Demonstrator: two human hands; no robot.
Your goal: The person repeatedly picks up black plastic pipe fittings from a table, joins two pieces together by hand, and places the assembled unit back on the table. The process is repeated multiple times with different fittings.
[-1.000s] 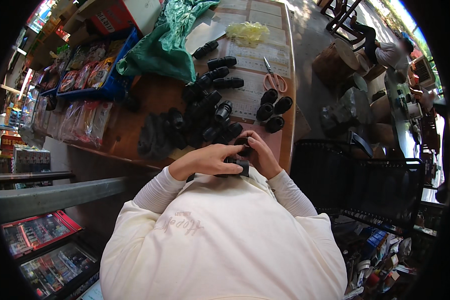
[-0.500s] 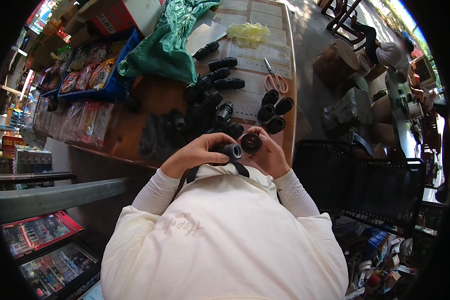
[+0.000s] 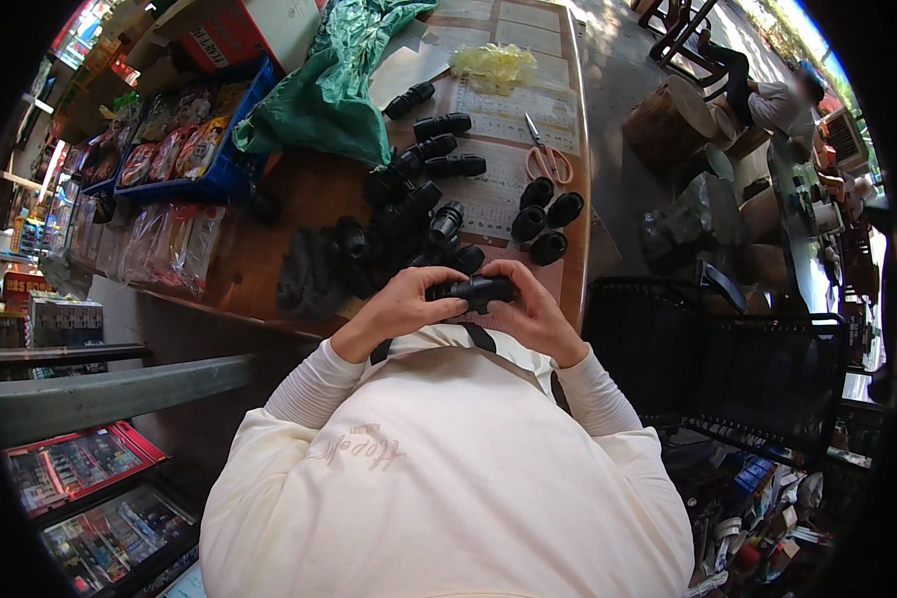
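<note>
Close to my body at the table's near edge, both hands are closed on a black plastic pipe coupling (image 3: 478, 290). My left hand (image 3: 407, 307) grips its left end. On its right end sits a black cap nut, held by the fingers of my right hand (image 3: 540, 317); the join between the two parts is partly hidden. Just beyond my hands lies a loose pile of similar black pipe couplings (image 3: 409, 209), one with a grey part (image 3: 447, 221) showing. Several short black cap nuts (image 3: 548, 248) are grouped to the right of the pile.
Orange-handled scissors (image 3: 547, 161) lie beyond the cap nuts on the wooden table (image 3: 304, 184). A green plastic bag (image 3: 324, 110), a crumpled yellowish bag (image 3: 491, 68) and a blue crate (image 3: 194, 184) of packets stand farther off. A black chair (image 3: 708, 369) is at my right; a person sits far right.
The coupling's body and the cap nut, apart before with their openings facing me, are now brought together end to end. My right hand has turned the nut toward the left.
</note>
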